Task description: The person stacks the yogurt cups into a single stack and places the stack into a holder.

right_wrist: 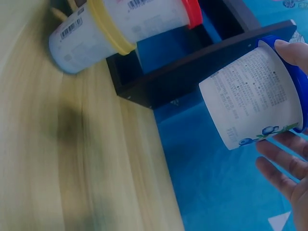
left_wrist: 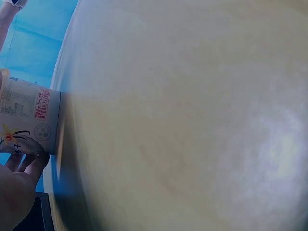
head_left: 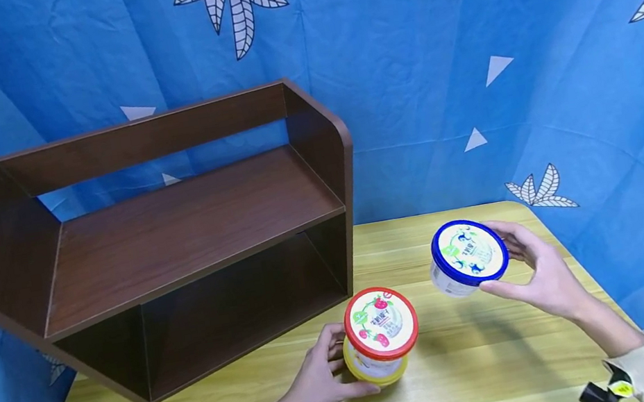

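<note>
Two paper tubs stand stacked on the wooden table, a red-lidded tub (head_left: 381, 324) with strawberries on its lid above a yellow-lidded tub (head_left: 388, 379). My left hand (head_left: 320, 378) grips the lower, yellow-lidded one from its left side, with the thumb towards the front. In the left wrist view, the fingers (left_wrist: 36, 166) lie against that tub's printed side. Off to the right, my right hand (head_left: 545, 274) holds a blue-lidded tub (head_left: 470, 251) above the table, thumb and fingers at its lid. The right wrist view shows this blueberry-printed tub (right_wrist: 252, 98) tilted and apart from the stack.
A dark brown two-level shelf (head_left: 193, 225) stands at the left and back, its right end close behind the stacked tubs. Table surface (head_left: 473, 360) extends in front and to the right. A blue patterned curtain (head_left: 403, 75) hangs behind and along the sides.
</note>
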